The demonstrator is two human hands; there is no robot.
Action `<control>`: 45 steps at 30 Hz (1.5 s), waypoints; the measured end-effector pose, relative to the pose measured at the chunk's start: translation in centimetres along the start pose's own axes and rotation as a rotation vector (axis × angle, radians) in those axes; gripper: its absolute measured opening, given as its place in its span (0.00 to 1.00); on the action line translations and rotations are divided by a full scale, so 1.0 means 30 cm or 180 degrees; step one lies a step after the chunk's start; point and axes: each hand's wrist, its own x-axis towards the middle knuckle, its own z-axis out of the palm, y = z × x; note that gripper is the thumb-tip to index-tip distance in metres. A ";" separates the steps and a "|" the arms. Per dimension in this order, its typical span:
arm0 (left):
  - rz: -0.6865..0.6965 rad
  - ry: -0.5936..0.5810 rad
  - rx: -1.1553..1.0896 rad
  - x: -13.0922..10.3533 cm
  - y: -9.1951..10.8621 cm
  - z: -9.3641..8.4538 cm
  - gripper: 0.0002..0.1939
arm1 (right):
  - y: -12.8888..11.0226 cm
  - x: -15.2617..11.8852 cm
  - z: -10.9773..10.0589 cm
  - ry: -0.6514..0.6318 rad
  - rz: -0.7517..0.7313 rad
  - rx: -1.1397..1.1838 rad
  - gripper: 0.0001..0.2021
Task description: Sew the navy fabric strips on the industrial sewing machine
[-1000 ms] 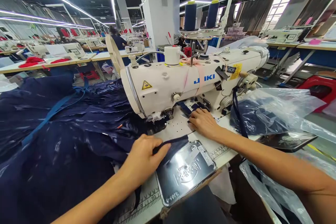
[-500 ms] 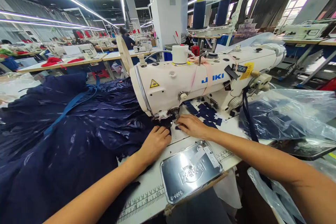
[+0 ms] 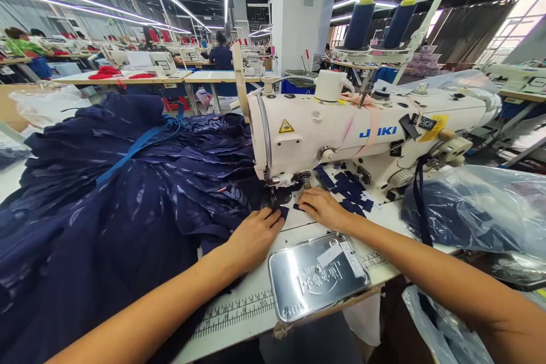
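My left hand (image 3: 256,239) lies on the machine bed just in front of the needle area, its fingers closed on the edge of a navy garment (image 3: 166,199). A navy corner shows at those fingertips. To the right, my right hand (image 3: 323,209) is bent with its fingertips together at a small navy fabric piece (image 3: 296,206) on the bed; the thumb is mostly hidden. Above both hands is the head of a white sewing machine (image 3: 298,131). Its presser foot (image 3: 273,196) is close to my left fingertips. Several navy fabric patches (image 3: 352,189) are scattered behind my right hand.
A shiny metal tin lid (image 3: 318,278) lies on the ruled table edge (image 3: 232,315) between my forearms. A clear plastic bag (image 3: 478,205) of navy cloth is at right. A blue strap (image 3: 132,153) crosses the garment. Thread cones (image 3: 359,24) stand behind; a person (image 3: 220,57) sits farther back.
The view has turned left, so the machine appears farther right. A navy fabric corner and more of the plate now show beyond my left fingertips. My right hand stays beside the needle area.
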 end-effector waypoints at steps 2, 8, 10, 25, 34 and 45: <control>0.0012 -0.0006 0.0062 -0.005 0.003 0.013 0.21 | -0.022 0.019 0.007 -0.0086 0.0105 -0.0229 0.07; 0.0022 0.0101 0.0138 -0.026 0.018 0.033 0.20 | -0.098 0.097 0.031 -0.0335 0.0459 -0.0453 0.07; 0.0014 0.0117 0.0143 -0.029 0.021 0.031 0.20 | -0.110 0.115 0.033 -0.0340 0.0512 -0.0302 0.06; -0.0060 -0.0089 0.0149 0.015 0.014 0.021 0.13 | -0.083 0.112 0.066 0.0081 0.0739 0.0599 0.06; -0.0002 -0.0015 0.0015 0.002 -0.008 0.014 0.13 | -0.180 0.051 0.050 -0.0334 -0.0216 -0.1183 0.08; -0.0386 0.0174 -0.0425 0.018 -0.039 0.010 0.09 | -0.025 0.085 0.020 -0.0549 -0.1181 -0.1115 0.18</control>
